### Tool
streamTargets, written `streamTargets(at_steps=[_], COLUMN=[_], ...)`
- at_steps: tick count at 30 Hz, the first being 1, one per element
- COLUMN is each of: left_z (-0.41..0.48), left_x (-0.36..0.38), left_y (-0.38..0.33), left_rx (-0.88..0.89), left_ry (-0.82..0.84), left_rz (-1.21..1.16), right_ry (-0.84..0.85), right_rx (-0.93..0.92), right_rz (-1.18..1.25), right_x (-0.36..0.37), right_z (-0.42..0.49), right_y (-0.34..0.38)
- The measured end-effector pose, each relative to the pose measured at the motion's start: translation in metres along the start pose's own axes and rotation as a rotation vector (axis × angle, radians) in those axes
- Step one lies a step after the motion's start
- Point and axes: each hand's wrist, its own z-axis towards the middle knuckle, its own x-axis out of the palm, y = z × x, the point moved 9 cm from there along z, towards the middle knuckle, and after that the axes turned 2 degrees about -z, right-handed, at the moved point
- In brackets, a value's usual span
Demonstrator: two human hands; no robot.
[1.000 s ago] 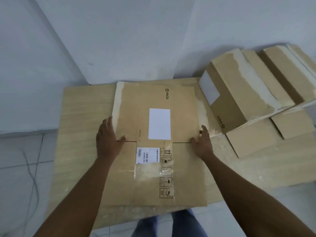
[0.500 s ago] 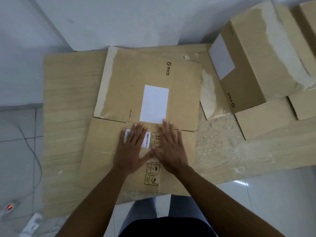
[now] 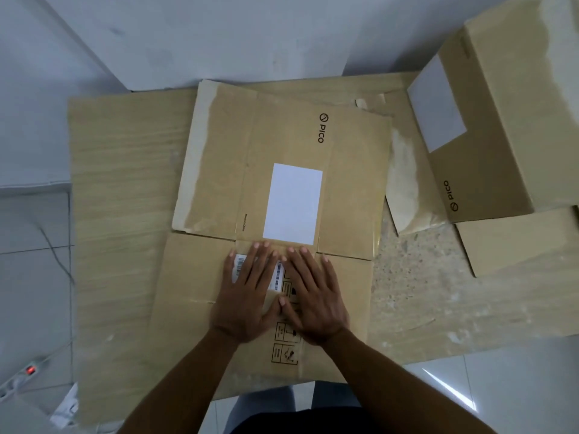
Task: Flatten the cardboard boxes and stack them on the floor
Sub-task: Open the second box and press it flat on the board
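A flattened brown cardboard box point(image 3: 219, 170) with a white label and a PICO logo lies on top of a larger sheet of flattened cardboard point(image 3: 125, 214) on the floor. My left hand point(image 3: 247, 296) and my right hand point(image 3: 313, 299) rest palm-down side by side on the near half of the box, fingers spread, thumbs touching, over the barcode sticker and handling symbols. Neither hand holds anything. At the upper right stands an unflattened PICO box point(image 3: 501, 120) with a white label on its side.
White walls rise behind the cardboard. A loose cardboard flap point(image 3: 517, 242) lies below the standing box. A power strip point(image 3: 28, 371) with a red switch and a cable point(image 3: 56, 261) lie on the tiled floor at left. My legs show at the bottom edge.
My hands came in from the box's left and right edges to its near middle and pressed flat. My head leaned forward, so the view looks more steeply down.
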Motion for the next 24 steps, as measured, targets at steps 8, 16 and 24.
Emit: streamTargets(at_steps=[8, 16, 24], left_z=[0.0, 0.063, 0.201], left_x=[-0.007, -0.059, -0.056], left_y=[0.0, 0.026, 0.067], left_rx=[-0.006, -0.063, -0.06], left_ry=[-0.029, -0.136, -0.175], left_rz=[-0.035, -0.197, -0.062], right_ry=[-0.018, -0.207, -0.191], right_rx=[0.019, 0.159, 0.326], right_rz=[0.076, 0.177, -0.002], right_x=[-0.005, -0.06, -0.063], right_z=[-0.001, 0.084, 0.16], right_y=[-0.001, -0.052, -0.112])
